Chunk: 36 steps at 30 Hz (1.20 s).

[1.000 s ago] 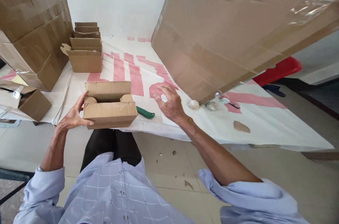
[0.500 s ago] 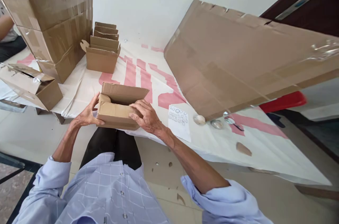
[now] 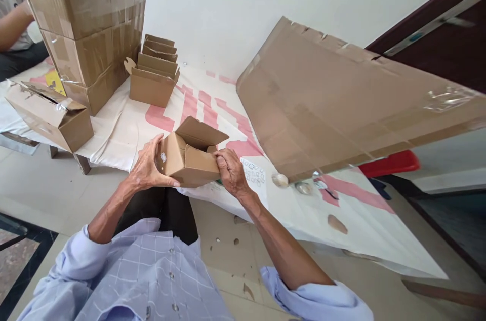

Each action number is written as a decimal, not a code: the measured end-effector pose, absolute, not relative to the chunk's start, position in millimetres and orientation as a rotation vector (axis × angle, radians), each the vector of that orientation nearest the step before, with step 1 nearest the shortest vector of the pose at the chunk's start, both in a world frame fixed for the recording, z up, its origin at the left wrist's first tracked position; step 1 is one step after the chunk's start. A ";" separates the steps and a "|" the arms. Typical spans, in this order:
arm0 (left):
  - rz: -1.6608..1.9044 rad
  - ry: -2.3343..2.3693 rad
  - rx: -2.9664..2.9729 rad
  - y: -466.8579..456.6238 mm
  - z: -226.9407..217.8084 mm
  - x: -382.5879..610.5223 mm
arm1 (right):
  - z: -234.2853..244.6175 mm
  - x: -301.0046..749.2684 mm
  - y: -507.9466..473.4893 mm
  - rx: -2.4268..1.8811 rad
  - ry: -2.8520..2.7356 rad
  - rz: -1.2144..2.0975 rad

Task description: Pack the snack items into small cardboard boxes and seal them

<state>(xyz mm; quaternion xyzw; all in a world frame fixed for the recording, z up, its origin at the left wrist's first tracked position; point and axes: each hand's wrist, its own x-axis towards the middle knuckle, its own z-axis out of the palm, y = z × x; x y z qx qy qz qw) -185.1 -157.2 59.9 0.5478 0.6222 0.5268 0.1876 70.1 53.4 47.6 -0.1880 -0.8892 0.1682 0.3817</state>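
Observation:
Between my two hands is a small cardboard box [image 3: 199, 166], its lid flap [image 3: 201, 132] standing up and its top partly open. A small white sticker [image 3: 163, 157] shows on its left end. My left hand [image 3: 150, 164] grips that end, thumb along the lower front edge and fingers at the back. At the right end, my right hand [image 3: 231, 171] is closed round the edge, its fingertips partly hidden. The box is tilted and turned, held at the table's front edge above my lap. What lies inside it is hidden.
Open cardboard boxes [image 3: 154, 80] stand in a row behind, beside a tall taped carton stack [image 3: 91, 42]. A worn carton [image 3: 53, 118] sits at left. A large cardboard sheet [image 3: 334, 103] leans at right, near tape rolls [image 3: 280, 180] and a drawn paper [image 3: 258, 190]. Another person [image 3: 17, 27] sits far left.
The box has turned, so its left end with the sticker now faces me, and it has shifted right. My right hand has moved from the top opening to the right end.

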 end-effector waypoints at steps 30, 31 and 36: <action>1.372 1.812 1.607 -155.5 97.7 -159.4 | 160.6 51.6 8.1 -0.227 -2.229 0.055; 1.370 1.830 1.587 -154.8 100.5 -156.1 | 169.0 46.0 0.7 -0.173 -2.291 0.041; 1.379 1.850 1.544 -151.9 108.6 -145.8 | 183.7 21.3 -15.3 -0.048 -2.610 -0.117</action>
